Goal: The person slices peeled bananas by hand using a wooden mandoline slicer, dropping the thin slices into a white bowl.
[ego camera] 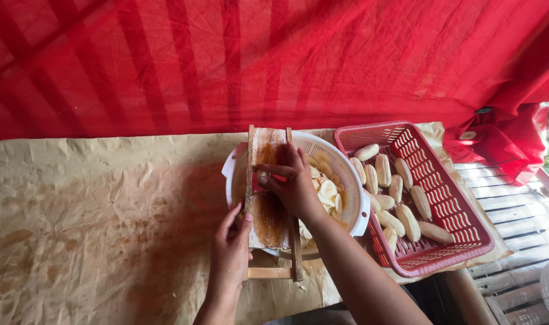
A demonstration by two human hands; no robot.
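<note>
Centre of frame: a wooden slicer (268,198) lies across a white colander (346,174) of banana slices (327,191). It looks stiff and light, best gripped by its side rails. The left hand (231,256) clasps the near left rail; the right hand (293,180) presses curled fingers on the board, whatever they hold hidden. At right, a red basket (461,210) holds peeled bananas (407,221).
</note>
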